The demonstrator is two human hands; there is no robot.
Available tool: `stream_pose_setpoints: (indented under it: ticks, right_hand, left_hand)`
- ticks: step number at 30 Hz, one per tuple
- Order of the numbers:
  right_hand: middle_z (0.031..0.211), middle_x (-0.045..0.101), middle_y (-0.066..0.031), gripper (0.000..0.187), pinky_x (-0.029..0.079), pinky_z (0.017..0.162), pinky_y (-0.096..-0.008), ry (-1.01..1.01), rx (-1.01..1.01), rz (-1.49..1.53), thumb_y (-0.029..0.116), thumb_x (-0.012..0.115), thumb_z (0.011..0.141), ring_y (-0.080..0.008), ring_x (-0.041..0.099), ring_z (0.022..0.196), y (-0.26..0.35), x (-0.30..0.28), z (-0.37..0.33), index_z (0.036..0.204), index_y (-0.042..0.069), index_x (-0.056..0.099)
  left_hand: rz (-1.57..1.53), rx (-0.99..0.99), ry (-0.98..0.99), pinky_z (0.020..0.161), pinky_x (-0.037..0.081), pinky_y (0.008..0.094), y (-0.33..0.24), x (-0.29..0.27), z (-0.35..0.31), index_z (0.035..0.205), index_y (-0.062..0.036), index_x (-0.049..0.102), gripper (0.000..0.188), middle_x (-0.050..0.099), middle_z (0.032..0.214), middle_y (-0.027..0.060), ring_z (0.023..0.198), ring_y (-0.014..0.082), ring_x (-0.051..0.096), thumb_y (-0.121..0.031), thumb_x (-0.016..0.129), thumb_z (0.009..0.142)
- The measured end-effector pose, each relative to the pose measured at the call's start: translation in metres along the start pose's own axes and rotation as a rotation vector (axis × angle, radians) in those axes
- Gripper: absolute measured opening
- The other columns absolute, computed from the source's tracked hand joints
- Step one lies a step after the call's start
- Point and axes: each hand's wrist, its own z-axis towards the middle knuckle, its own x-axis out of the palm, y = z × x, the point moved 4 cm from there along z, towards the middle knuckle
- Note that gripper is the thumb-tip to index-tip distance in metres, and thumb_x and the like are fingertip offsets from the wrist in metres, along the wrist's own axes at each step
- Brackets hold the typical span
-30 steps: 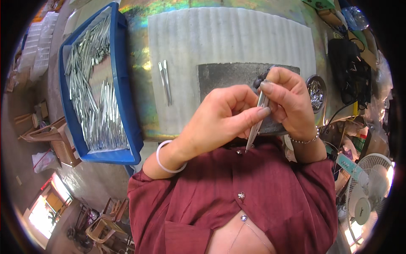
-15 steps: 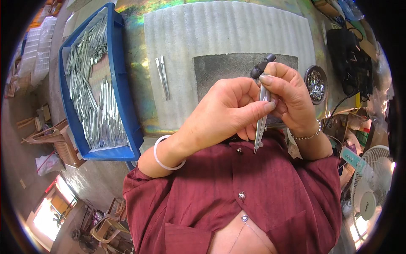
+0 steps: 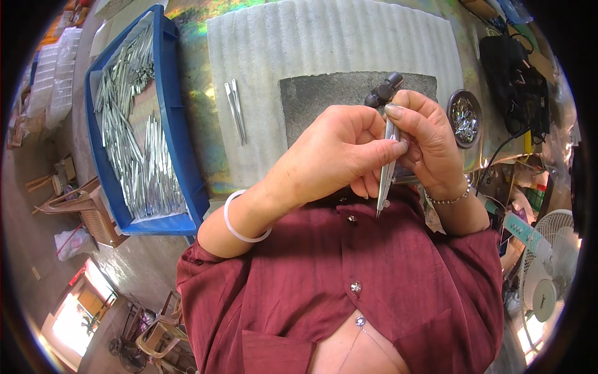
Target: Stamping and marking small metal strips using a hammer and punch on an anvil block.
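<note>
In front of my chest, both my hands hold a slim silver drawing compass (image 3: 386, 177), its pointed end hanging down over my shirt. My left hand (image 3: 349, 146) has its thumb pressed against the compass's side, with the other fingers curled behind. Higher up, my right hand (image 3: 427, 137) pinches the compass near its top between thumb and fingers. Just beyond my fingertips is a black ball-ended tool head (image 3: 383, 90), which looks like a ball-peen hammer, over a dark grey slab (image 3: 305, 103). Its handle is hidden by my hands.
Two silver metal legs (image 3: 235, 112) lie on the white foam sheet (image 3: 261, 50). At left stands a blue bin (image 3: 171, 93) full of silver metal strips (image 3: 124, 131). A round dark dish (image 3: 458, 100) with small shiny parts sits at right, near a black bag (image 3: 504, 87) and a fan (image 3: 548, 268).
The compass and both hands keep nearly the same grip. The whole view has shifted slightly, with the table things a little higher and further left.
</note>
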Motion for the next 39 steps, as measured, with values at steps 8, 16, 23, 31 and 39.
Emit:
stream_pose_setpoints:
  ticks: [8, 16, 23, 31, 39]
  right_hand:
    - [0.059, 0.050, 0.0034, 0.020, 0.027, 0.035, -0.0153, -0.032, -0.053, 0.005, 0.016, 0.059, 0.088, -0.0011, 0.038, 0.041, 0.003, -0.004, 0.000, 0.071, 0.009, 0.053]
    - [0.064, 0.055, -0.0001, 0.020, 0.034, 0.043, -0.0161, -0.011, -0.170, -0.172, 0.020, 0.050, 0.093, -0.0029, 0.043, 0.046, 0.045, -0.027, 0.013, 0.080, 0.006, 0.054]
    - [0.065, 0.058, -0.0049, 0.017, 0.038, 0.046, -0.0238, -0.383, -0.315, -0.975, 0.018, 0.054, 0.087, -0.0105, 0.051, 0.051, 0.123, -0.148, 0.080, 0.082, 0.002, 0.057]
    - [0.091, 0.059, -0.0020, 0.032, 0.043, 0.059, -0.0223, -0.123, -0.550, -1.003, 0.004, 0.062, 0.079, -0.0070, 0.052, 0.066, 0.087, -0.050, 0.035, 0.111, 0.004, 0.057]
    - [0.084, 0.061, -0.0021, 0.019, 0.042, 0.055, -0.0186, 0.268, -0.400, -0.311, 0.000, 0.065, 0.082, -0.0043, 0.053, 0.065, 0.032, 0.004, 0.000, 0.101, -0.001, 0.061]
  left_hand:
    - [0.072, -0.023, 0.014, 0.041, 0.044, 0.0179, -0.008, -0.001, 0.007, 0.085, -0.0011, 0.057, 0.021, 0.059, 0.062, 0.0017, 0.048, 0.0076, 0.058, -0.020, 0.064, 0.087]
    - [0.086, 0.173, -0.102, 0.047, 0.045, 0.0191, -0.008, -0.004, 0.003, 0.086, 0.0003, 0.055, 0.014, 0.060, 0.068, 0.0034, 0.056, 0.0070, 0.058, -0.012, 0.060, 0.088]
    - [-0.325, 0.463, -0.301, 0.056, 0.054, 0.0238, -0.008, -0.023, -0.017, 0.101, -0.0011, 0.052, 0.012, 0.062, 0.080, 0.0079, 0.065, 0.0153, 0.064, -0.008, 0.054, 0.091]
    - [-0.860, 0.448, -0.274, 0.074, 0.057, 0.0332, 0.013, -0.029, -0.009, 0.101, -0.0058, 0.051, 0.010, 0.061, 0.095, 0.0105, 0.085, 0.0236, 0.066, -0.011, 0.053, 0.092]
    - [-0.837, 0.325, -0.062, 0.078, 0.056, 0.0316, 0.026, -0.007, -0.004, 0.095, -0.0030, 0.054, 0.006, 0.063, 0.098, 0.0118, 0.091, 0.0218, 0.065, -0.008, 0.054, 0.091]
